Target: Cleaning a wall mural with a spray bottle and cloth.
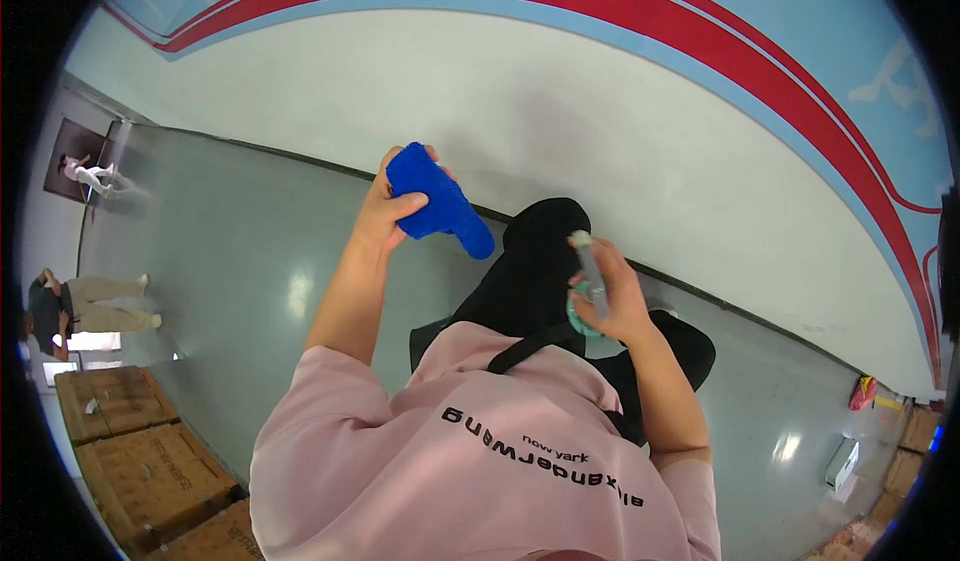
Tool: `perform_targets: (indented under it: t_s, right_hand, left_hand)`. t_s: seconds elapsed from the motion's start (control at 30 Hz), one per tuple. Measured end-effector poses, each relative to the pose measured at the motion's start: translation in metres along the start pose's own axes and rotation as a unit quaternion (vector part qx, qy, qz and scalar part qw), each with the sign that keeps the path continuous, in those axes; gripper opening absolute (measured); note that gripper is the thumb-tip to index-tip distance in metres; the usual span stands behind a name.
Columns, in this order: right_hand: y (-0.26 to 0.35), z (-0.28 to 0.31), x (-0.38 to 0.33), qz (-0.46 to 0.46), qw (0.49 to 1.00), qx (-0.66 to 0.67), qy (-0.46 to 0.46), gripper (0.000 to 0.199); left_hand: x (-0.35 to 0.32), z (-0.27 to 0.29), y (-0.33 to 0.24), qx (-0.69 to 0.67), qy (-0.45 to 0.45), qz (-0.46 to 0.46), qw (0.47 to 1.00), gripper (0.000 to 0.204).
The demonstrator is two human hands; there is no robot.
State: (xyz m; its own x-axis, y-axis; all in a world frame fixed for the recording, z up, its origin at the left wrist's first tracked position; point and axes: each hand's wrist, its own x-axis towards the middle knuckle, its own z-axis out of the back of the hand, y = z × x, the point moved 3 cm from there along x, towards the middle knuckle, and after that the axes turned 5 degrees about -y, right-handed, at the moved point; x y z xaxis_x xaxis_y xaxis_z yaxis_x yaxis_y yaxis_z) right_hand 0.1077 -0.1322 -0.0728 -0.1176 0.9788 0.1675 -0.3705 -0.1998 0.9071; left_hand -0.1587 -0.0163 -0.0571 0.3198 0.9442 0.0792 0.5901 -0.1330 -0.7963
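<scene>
Folded over itself, a bright blue cloth is held in my left hand, with the thumb across its near face and fingertips behind its upper edge. One end of the cloth hangs down to the right. My right hand is closed around what looks like a spray bottle, with a grey head, a pale tip toward the wall and a green part below. The fingers hide some of it. Both hands are held up in front of the white wall, apart from it.
My bent legs in black trousers are close to the wall's foot. Brown cartons stand at lower left. Two people are farther off at left. On the grey floor at right are a white box and a red item.
</scene>
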Motion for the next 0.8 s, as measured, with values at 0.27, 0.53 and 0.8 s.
perform_targets:
  t_s: [0.27, 0.53, 0.8]
  right_hand:
    - [0.055, -0.074, 0.059, -0.029, 0.989, 0.059, 0.129, 0.053]
    - [0.039, -0.122, 0.073, -0.048, 0.987, 0.013, 0.153, 0.054]
    - [0.043, -0.116, 0.076, -0.043, 0.988, -0.009, 0.148, 0.05]
  left_hand:
    - [-0.031, 0.034, 0.014, 0.411, -0.128, -0.071, 0.9, 0.044]
    - [-0.056, 0.031, 0.013, 0.415, -0.134, -0.097, 0.895, 0.032]
    - [-0.044, 0.031, 0.018, 0.384, -0.13, -0.098, 0.909, 0.035]
